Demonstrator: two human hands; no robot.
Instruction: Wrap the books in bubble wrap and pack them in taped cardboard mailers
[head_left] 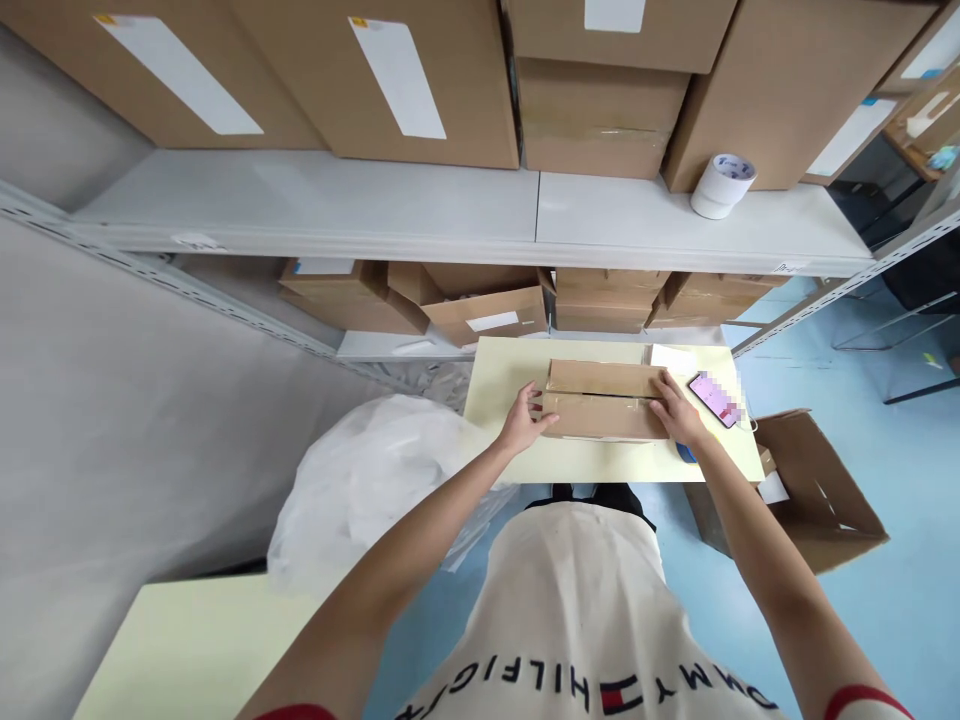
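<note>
A small cardboard box point(604, 416) lies on the pale yellow table point(495, 365), its two top flaps meeting at a narrow dark gap. My left hand point(523, 420) holds the box's left end, thumb at the near corner and fingers curved by the side. At the other end, my right hand point(674, 408) grips the right side with its fingers over the top edge. Partly hidden under my right wrist is a blue object point(685, 453). Just right of that hand lies a phone point(716, 398) with a lit pink screen. A white flat item point(673, 358) sits behind the box.
A grey shelf point(420, 200) with large cartons point(427, 90) and white tape rolls point(723, 186) spans above the table. Lower down stand more cartons point(491, 310). A big white plastic bag point(360, 480) bulges at left. An open carton point(817, 490) stands on the floor at right.
</note>
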